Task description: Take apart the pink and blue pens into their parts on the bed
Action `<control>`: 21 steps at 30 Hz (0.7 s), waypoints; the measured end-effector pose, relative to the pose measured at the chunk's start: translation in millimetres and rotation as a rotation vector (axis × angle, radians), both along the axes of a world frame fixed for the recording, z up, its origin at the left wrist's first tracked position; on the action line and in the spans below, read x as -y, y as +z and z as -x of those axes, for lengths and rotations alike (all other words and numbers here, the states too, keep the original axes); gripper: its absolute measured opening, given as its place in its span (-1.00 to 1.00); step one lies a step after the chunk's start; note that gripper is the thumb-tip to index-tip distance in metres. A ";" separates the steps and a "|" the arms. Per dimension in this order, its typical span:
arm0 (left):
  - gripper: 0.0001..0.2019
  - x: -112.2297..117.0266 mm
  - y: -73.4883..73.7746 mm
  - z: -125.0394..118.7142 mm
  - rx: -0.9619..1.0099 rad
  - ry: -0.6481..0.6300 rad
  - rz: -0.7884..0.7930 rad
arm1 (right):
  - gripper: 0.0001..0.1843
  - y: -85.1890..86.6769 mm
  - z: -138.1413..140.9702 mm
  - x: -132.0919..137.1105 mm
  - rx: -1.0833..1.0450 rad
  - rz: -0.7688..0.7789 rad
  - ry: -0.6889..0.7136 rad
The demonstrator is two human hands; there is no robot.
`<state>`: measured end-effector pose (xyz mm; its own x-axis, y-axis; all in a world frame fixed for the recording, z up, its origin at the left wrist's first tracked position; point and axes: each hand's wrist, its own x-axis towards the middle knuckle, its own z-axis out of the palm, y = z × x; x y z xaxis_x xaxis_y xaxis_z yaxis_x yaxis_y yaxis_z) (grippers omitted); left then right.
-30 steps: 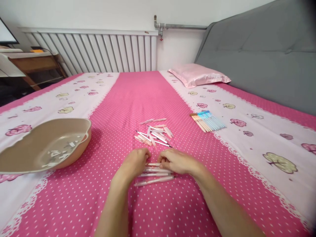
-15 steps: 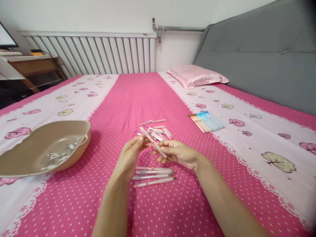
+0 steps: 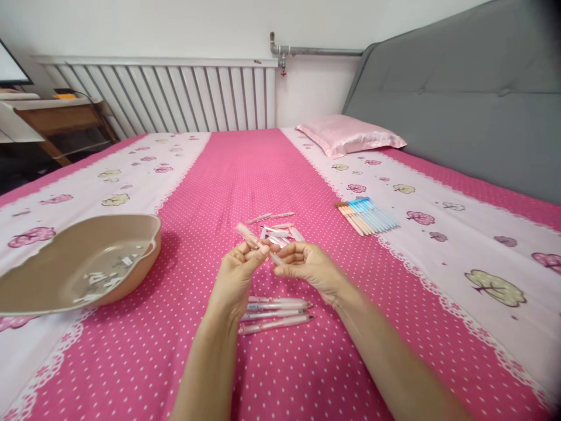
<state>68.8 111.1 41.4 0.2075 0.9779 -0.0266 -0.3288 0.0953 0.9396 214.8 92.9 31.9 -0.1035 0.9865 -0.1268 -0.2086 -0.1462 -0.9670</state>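
Note:
A pale pink pen (image 3: 246, 234) slants between my two hands above the bedsheet. My left hand (image 3: 239, 269) pinches it around the middle, its far end poking out past the fingers. At the near end, my right hand (image 3: 312, 266) has its thumb and fingers closed on the pen, hiding the tip. Just beyond my fingers lies a loose pile of pink and white pens (image 3: 280, 231), partly covered by my hands. Below the hands, several pink pens (image 3: 280, 321) lie side by side in a row, their left ends partly behind my left wrist.
To the left stands a beige basin (image 3: 151, 225) with small white pieces inside. Blue and peach pens (image 3: 372, 216) lie in a neat row on the right. A pink pillow (image 3: 350, 134) rests near the grey headboard (image 3: 460, 99). Polka-dot bedsheet (image 3: 245, 169) covers the bed.
The pen has shifted slightly up and left, and my left fingers now wrap its middle. My right hand has moved up and closer to my left hand.

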 end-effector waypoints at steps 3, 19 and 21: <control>-0.81 -0.4 -1.4 0.0 0.002 0.004 -0.003 | -0.51 -0.8 1.4 0.6 0.087 -0.060 -0.074; -0.75 -4.7 -4.4 2.4 0.069 0.130 0.001 | -0.75 -2.3 0.7 -3.3 0.199 -0.163 -0.098; -0.74 -5.5 -5.9 1.8 0.044 0.151 0.007 | -0.77 -3.3 1.6 -3.7 0.248 -0.228 -0.174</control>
<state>67.0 116.7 35.5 0.0596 0.9978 -0.0274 -0.3808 0.0481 0.9234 213.2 96.6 28.6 0.0740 0.9925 0.0976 0.0335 0.0953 -0.9949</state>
